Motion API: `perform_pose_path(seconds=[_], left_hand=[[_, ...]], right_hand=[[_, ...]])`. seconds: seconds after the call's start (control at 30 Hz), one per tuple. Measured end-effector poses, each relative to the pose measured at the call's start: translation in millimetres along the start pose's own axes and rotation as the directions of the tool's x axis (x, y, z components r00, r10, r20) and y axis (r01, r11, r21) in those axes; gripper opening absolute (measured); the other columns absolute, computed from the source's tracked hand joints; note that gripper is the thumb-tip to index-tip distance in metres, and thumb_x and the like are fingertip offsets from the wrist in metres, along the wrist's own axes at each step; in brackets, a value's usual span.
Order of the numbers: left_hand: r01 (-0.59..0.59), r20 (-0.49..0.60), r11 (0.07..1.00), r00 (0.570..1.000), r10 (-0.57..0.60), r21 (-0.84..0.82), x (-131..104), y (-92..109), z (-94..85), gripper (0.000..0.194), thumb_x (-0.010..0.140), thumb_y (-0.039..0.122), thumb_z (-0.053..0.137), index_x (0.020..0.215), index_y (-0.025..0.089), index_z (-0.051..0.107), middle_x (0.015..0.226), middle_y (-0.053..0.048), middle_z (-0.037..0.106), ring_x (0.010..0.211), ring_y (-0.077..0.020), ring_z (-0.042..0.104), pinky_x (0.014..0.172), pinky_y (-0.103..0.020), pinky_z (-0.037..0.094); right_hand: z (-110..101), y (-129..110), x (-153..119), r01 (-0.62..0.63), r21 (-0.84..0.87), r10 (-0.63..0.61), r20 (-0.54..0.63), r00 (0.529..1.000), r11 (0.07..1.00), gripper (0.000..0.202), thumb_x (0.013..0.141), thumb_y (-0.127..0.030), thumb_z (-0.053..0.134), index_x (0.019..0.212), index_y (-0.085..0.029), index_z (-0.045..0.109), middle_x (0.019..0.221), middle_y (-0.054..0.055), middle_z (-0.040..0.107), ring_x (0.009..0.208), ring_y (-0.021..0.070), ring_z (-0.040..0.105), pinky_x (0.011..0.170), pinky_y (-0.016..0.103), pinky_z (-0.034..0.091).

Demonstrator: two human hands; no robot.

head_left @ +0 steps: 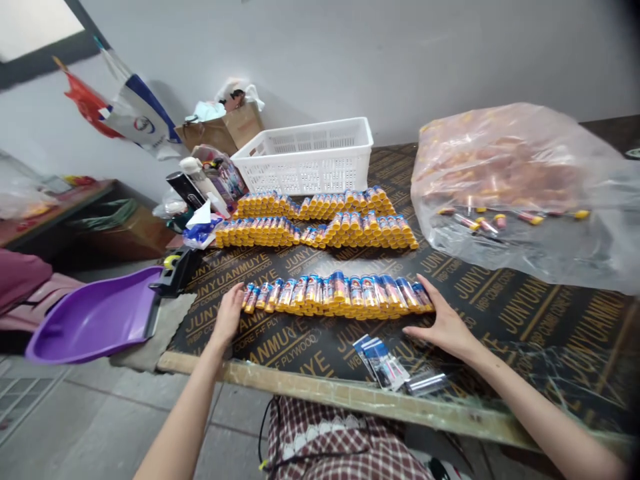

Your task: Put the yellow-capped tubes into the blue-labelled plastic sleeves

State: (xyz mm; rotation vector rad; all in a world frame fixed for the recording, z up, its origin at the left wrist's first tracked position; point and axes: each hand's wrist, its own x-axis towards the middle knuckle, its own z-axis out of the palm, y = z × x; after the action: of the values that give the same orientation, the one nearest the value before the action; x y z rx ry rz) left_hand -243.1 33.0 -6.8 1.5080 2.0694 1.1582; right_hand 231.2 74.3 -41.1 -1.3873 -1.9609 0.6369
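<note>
A long stacked row of small clear tubes with yellow caps and blue labels (340, 293) lies across the dark printed plywood table. At its left end my left hand (231, 312) rests against the outermost tubes, fingers stretched out. My right hand (443, 323) is at the other end, thumb spread from the fingers, its fingertips by the last tubes. Neither hand is closed round anything. Farther back are more stacked rows of the same tubes (370, 230). Near the front edge lie several flat blue-and-white printed labels (383, 363) beside a clear plastic piece (425, 383).
Behind the rows stands a white plastic basket (305, 167). A large clear bag of tubes (500, 180) covers the right back. On the left are bottles (197, 180), a tape dispenser (175, 270) and a purple dustpan (100, 320). A wooden strip (300, 383) borders the front.
</note>
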Motion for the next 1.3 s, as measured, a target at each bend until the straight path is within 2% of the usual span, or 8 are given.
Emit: perform_pose_path(seconds=[0.23, 0.4, 0.53, 0.67, 0.8, 0.93, 1.07, 1.3], left_hand=[[-0.050, 0.170, 0.982, 0.985, 0.019, 0.181, -24.6, 16.1, 15.3, 0.074, 0.073, 0.055, 0.058, 0.134, 0.018, 0.041, 0.134, -0.015, 0.047, 0.124, -0.0290, 0.045, 0.107, -0.046, 0.032], [-0.153, 0.210, 0.933, 0.974, 0.087, 0.325, -30.5, 17.2, 20.0, 0.092, 0.062, 0.059, 0.068, 0.136, 0.016, 0.035, 0.139, -0.017, 0.042, 0.130, -0.0329, 0.038, 0.109, -0.047, 0.028], [-0.166, 0.162, 0.885, 0.981, 0.104, 0.436, -37.4, 22.8, 29.0, 0.091, 0.059, 0.061, 0.069, 0.131, 0.013, 0.041, 0.140, -0.022, 0.039, 0.135, -0.0373, 0.029, 0.109, -0.050, 0.027], [-0.158, 0.129, 0.849, 0.986, 0.107, 0.504, -40.5, 28.8, 35.8, 0.094, 0.057, 0.061, 0.070, 0.131, 0.010, 0.042, 0.140, -0.026, 0.035, 0.132, -0.0377, 0.033, 0.108, -0.048, 0.028], [-0.147, 0.084, 0.826, 0.989, 0.121, 0.543, -42.6, 34.3, 42.9, 0.087, 0.059, 0.060, 0.069, 0.128, 0.012, 0.044, 0.137, -0.024, 0.038, 0.130, -0.0383, 0.034, 0.107, -0.051, 0.028], [-0.118, 0.058, 0.828, 0.993, 0.104, 0.548, -42.2, 38.3, 48.8, 0.083, 0.059, 0.048, 0.071, 0.129, 0.015, 0.043, 0.139, -0.021, 0.036, 0.129, -0.0376, 0.035, 0.104, -0.049, 0.032], [-0.091, 0.060, 0.854, 0.996, 0.070, 0.512, -37.6, 34.7, 45.4, 0.083, 0.060, 0.043, 0.071, 0.132, 0.018, 0.040, 0.137, -0.018, 0.037, 0.128, -0.0352, 0.037, 0.103, -0.047, 0.035], [-0.127, 0.095, 0.860, 0.991, 0.092, 0.494, -26.7, 17.0, 32.2, 0.082, 0.061, 0.049, 0.071, 0.132, 0.017, 0.042, 0.139, -0.019, 0.033, 0.131, -0.0360, 0.034, 0.106, -0.047, 0.032]], right_hand=[[19.3, -12.2, -2.6, 0.041, -0.029, -0.043, -0.058, 0.997, 0.999, 0.103, 0.061, -0.038, 0.077, 0.146, -0.025, 0.020, 0.147, 0.011, 0.033, 0.135, 0.0316, 0.032, 0.112, 0.052, 0.026], [23.1, -15.2, -2.0, 0.040, -0.107, -0.049, -0.086, 0.995, 0.994, 0.102, 0.061, -0.041, 0.077, 0.145, -0.023, 0.021, 0.146, 0.013, 0.034, 0.135, 0.0315, 0.032, 0.110, 0.053, 0.028], [29.3, -16.1, -0.8, 0.031, -0.151, -0.052, -0.138, 0.989, 0.988, 0.103, 0.060, -0.044, 0.077, 0.145, -0.023, 0.022, 0.144, 0.013, 0.037, 0.132, 0.0333, 0.036, 0.108, 0.053, 0.030], [35.6, -15.4, 1.7, 0.009, -0.182, -0.045, -0.196, 0.980, 0.983, 0.100, 0.061, -0.048, 0.075, 0.144, -0.022, 0.026, 0.141, 0.013, 0.041, 0.128, 0.0355, 0.040, 0.106, 0.053, 0.032], [38.6, -15.6, 3.2, 0.006, -0.198, -0.051, -0.223, 0.973, 0.980, 0.090, 0.065, -0.048, 0.069, 0.141, -0.019, 0.031, 0.138, 0.014, 0.045, 0.127, 0.0354, 0.042, 0.106, 0.052, 0.032], [43.0, -18.4, 4.8, 0.011, -0.208, -0.060, -0.228, 0.972, 0.978, 0.084, 0.067, -0.045, 0.066, 0.140, -0.019, 0.033, 0.136, 0.013, 0.047, 0.125, 0.0341, 0.043, 0.105, 0.050, 0.034], [50.9, -22.2, 9.8, 0.047, -0.211, -0.091, -0.207, 0.974, 0.976, 0.085, 0.066, -0.043, 0.066, 0.140, -0.019, 0.032, 0.136, 0.012, 0.047, 0.126, 0.0336, 0.043, 0.105, 0.050, 0.035], [61.0, -26.6, 24.3, 0.095, -0.216, -0.132, -0.167, 0.977, 0.972, 0.083, 0.066, -0.044, 0.066, 0.138, -0.017, 0.035, 0.132, 0.014, 0.050, 0.123, 0.0346, 0.045, 0.103, 0.050, 0.036]])
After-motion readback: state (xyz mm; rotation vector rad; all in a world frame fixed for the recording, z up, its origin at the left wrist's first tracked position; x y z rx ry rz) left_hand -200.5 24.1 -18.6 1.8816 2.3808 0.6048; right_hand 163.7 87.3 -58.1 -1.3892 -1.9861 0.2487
